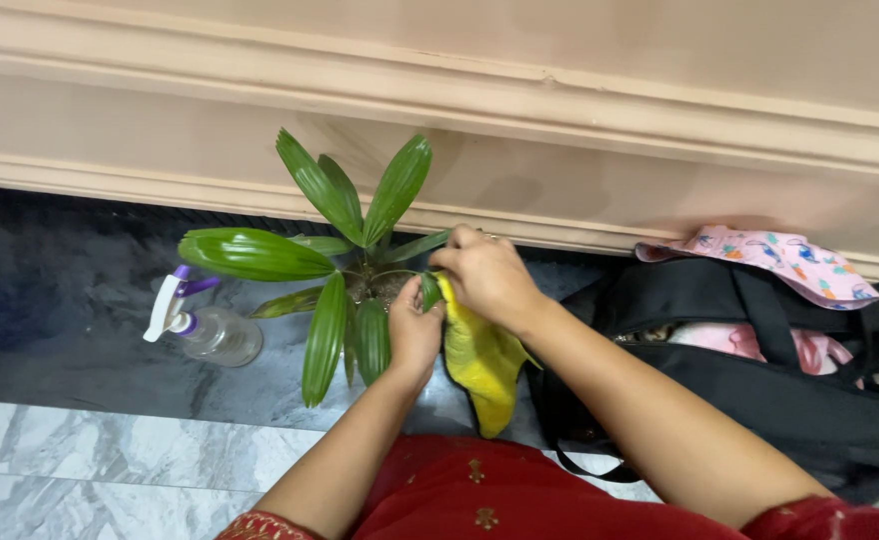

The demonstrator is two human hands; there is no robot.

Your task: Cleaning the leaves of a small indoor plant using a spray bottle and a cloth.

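Leaf (430, 291) of the small potted plant (345, 270) on the dark floor is steadied from beneath by the left hand (415, 330) so the right hand (485, 275), fingers closed on a yellow cloth (482, 362), can be pressed against it

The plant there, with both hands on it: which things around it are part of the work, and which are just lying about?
In use:
- potted plant
- yellow cloth, in the right hand
- small leaf, held by the left hand
- spray bottle, probably, standing beside the plant

Lying about:
- black bag
- pink patterned cloth on top of it
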